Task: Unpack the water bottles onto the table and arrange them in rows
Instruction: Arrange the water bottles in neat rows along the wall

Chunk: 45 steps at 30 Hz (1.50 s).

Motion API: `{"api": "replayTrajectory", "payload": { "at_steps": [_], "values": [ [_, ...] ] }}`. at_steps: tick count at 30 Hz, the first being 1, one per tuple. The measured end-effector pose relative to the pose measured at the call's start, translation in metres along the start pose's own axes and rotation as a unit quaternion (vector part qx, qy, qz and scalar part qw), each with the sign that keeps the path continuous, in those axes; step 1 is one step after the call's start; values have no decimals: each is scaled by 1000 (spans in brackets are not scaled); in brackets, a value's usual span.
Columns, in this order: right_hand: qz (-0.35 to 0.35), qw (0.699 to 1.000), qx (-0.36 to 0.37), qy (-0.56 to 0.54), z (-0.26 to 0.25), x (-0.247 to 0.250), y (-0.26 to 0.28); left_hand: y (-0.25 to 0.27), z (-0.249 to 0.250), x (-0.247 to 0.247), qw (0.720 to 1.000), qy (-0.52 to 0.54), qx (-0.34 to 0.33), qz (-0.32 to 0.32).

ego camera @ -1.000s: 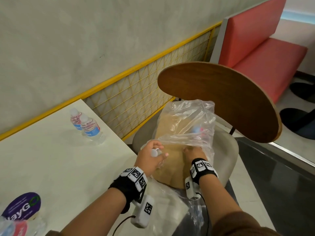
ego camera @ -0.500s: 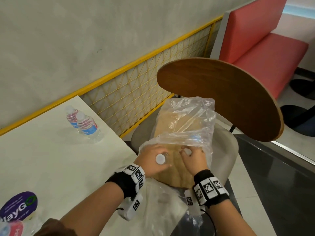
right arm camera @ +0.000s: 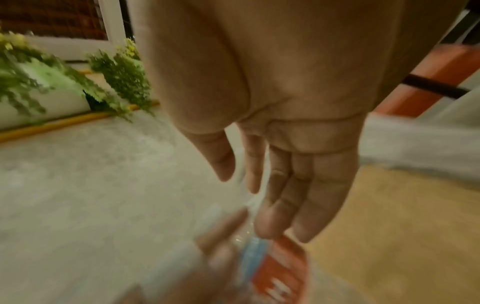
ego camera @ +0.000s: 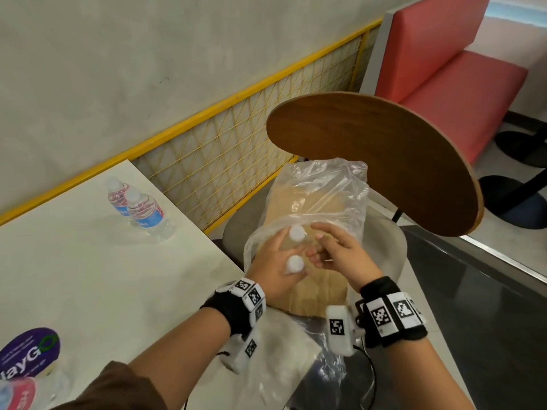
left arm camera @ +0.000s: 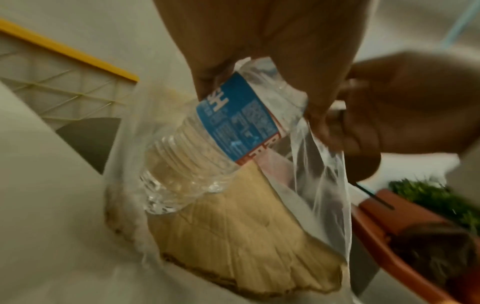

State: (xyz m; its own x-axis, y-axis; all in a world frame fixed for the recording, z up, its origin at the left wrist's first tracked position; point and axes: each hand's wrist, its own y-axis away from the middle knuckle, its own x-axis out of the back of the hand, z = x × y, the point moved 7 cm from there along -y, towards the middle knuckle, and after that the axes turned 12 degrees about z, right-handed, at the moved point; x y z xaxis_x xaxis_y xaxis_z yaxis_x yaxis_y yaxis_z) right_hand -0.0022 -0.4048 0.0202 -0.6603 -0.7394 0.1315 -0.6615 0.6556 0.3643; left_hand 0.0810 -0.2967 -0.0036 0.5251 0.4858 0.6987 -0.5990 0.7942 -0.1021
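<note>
My left hand grips two clear water bottles by their necks over the plastic bag; their white caps stand side by side. In the left wrist view the nearer bottle shows a blue and red label and hangs above the cardboard base. My right hand hovers just right of the caps, fingers loosely straight and holding nothing; the right wrist view shows its fingers close to a bottle label. Two more bottles stand together at the far edge of the white table.
The bag sits on a grey chair seat with a wooden back behind it. A yellow mesh rail runs along the wall. A red bench stands beyond. A purple sticker and another bottle lie at the table's near left.
My right hand came up out of the bag with a second bottle, passed it beside the first in my left hand and let go. The bottles on the table have stayed put.
</note>
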Motion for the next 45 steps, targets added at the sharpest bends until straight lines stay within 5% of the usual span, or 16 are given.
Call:
{"api": "replayTrajectory", "payload": {
  "at_steps": [3, 6, 9, 20, 23, 27, 28, 30, 32, 34, 39, 45],
  "values": [
    [39, 985, -18, 170, 37, 2, -1, 2, -11, 16, 996, 65, 52, 33],
    [-23, 907, 13, 420, 87, -25, 4, 14, -15, 24, 991, 112, 42, 54],
    [-82, 846, 10, 526, 125, -51, 11, 27, -18, 27, 988, 131, 38, 70],
    [-35, 793, -31, 607, 118, 14, -45, 47, 4, 73, 951, 282, 93, 89],
    [-5, 806, -60, 588, 105, 35, -46, 50, 9, 88, 947, 290, 100, 93],
    [3, 776, -91, 624, 84, 31, -30, 56, 4, 100, 946, 287, 116, 96],
    [15, 785, -67, 616, 73, 22, -24, 57, 3, 103, 946, 288, 120, 92],
    [12, 850, 37, 525, 48, -13, -6, 61, 2, 110, 949, 285, 116, 76],
    [-58, 930, 122, 342, 23, -60, 24, 64, 6, 114, 956, 275, 93, 54],
    [-113, 962, 166, 186, 11, -93, 45, 66, 9, 116, 962, 264, 63, 38],
    [-107, 967, 169, 158, 36, -115, 50, 86, -17, 117, 966, 242, 88, 14],
    [-174, 953, 117, 219, 84, -123, 70, 117, -92, 136, 947, 184, 227, 133]
  ]
}}
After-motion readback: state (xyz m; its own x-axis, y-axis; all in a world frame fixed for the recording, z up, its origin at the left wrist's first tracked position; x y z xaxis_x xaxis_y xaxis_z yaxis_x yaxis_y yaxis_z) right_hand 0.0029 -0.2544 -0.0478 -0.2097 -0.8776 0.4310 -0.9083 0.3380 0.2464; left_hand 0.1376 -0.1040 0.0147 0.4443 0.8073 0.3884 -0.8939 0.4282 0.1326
